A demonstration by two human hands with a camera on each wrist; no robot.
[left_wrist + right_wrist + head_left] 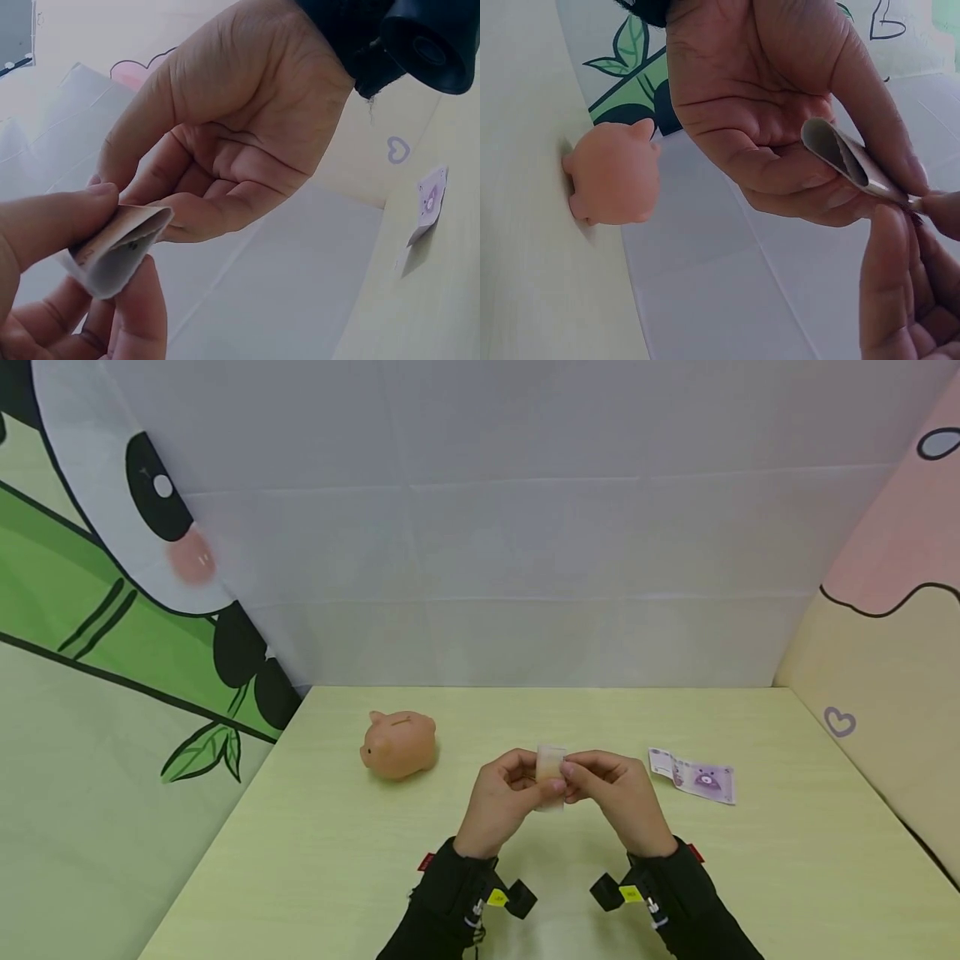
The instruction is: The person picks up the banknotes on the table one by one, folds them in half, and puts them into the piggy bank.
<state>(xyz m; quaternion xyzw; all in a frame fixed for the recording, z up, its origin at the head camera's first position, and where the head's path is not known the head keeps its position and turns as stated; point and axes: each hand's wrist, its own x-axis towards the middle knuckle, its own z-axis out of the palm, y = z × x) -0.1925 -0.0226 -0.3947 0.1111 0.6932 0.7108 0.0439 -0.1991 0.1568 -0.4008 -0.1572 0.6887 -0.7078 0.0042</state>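
Both hands meet over the table around a folded paper note, pale with an orange-brown tint. My left hand pinches its left side between thumb and fingers. At its right edge, my right hand pinches it with thumb and fingertips. Seen from the left wrist, the folded banknote is bent into a loop, its layers gaping at the end. The same open fold of the note shows in the right wrist view.
A pinkish-orange piggy bank with a slot on top stands left of the hands. To their right lies a purple banknote, creased, with a bear face on it. A white cloth backdrop rises behind the table.
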